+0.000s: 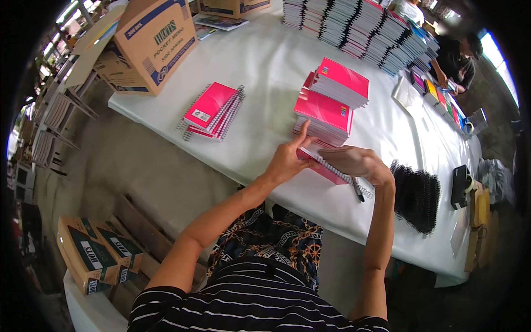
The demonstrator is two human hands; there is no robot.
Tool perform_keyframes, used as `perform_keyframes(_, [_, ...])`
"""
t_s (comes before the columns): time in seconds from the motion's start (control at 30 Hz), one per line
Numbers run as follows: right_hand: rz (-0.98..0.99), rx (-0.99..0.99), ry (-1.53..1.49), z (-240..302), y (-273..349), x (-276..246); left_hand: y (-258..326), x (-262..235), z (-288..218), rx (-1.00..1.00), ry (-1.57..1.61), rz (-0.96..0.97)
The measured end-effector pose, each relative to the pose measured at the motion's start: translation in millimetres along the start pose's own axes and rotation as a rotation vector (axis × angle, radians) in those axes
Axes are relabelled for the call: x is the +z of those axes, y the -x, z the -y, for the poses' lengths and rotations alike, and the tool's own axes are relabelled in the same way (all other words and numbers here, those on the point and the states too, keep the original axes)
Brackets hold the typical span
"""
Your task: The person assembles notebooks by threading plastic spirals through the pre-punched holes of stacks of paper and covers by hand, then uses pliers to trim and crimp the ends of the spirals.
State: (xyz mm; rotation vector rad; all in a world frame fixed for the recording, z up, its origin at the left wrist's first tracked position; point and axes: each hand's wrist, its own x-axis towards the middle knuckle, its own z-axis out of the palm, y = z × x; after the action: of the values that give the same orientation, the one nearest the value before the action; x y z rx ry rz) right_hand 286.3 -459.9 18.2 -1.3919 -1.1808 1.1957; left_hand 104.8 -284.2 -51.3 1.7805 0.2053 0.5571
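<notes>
Fingers (pixel 298 145) of the left hand (pixel 286 161) are spread and loose, tips pressing the near edge of a pink notebook (pixel 326 169) that lies flat on the white table (pixel 265 72), right at the table's front edge. The right hand (pixel 357 161) comes in from the other side, curled down over the same notebook's wire-bound edge, fingers folded onto it; a black wire spiral (pixel 358 191) pokes out just below that hand. Directly behind the notebook, touching it, rises a stack of pink notebooks (pixel 332 102), the top ones set crosswise. Off to the left, well apart, sits a smaller pile of pink spiral notebooks (pixel 213 110), and beyond it a cardboard box (pixel 152 44) at the table's corner. To the right, a heap of black binding spirals (pixel 416 193) lies near the right forearm. At the far end, tall rows of stacked notebooks (pixel 359 25), and another person (pixel 456 58) leaning over the table.
</notes>
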Motion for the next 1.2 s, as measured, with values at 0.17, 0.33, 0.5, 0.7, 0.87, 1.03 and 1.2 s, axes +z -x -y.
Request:
perform_keyframes(0.17, [-0.009, 0.016, 0.062, 3.4, -8.3, 8.3, 2.2, -1.3, 10.9, 0.069, -0.032, -0.029])
perform_keyframes(0.33, [-0.049, 0.186, 0.377, 17.1, -18.3, 14.6, 2.1, -1.2, 16.9, 0.126, -0.043, -0.069])
perform_keyframes(0.5, [-0.044, -0.057, 0.153, -10.5, -3.8, -2.3, 1.7, 3.6, 9.1, 0.079, -0.008, -0.046])
perform_keyframes(0.7, [-0.045, 0.064, 0.285, 10.5, -15.8, 12.7, 6.9, 1.2, 5.0, -0.019, 0.008, -0.004])
perform_keyframes(0.87, [-0.010, -0.172, 0.096, 12.7, -8.2, 10.7, 4.2, 4.8, -2.1, -0.029, -0.032, 0.028])
perform_keyframes(1.03, [-0.084, 0.074, 0.414, 22.4, -13.9, 16.9, 5.9, 5.5, -3.3, -0.033, -0.061, 0.049])
perform_keyframes(1.2, [-0.181, 0.017, 0.447, 32.5, 15.9, -4.6, 5.6, 0.0, 4.4, 0.057, 0.028, 0.128])
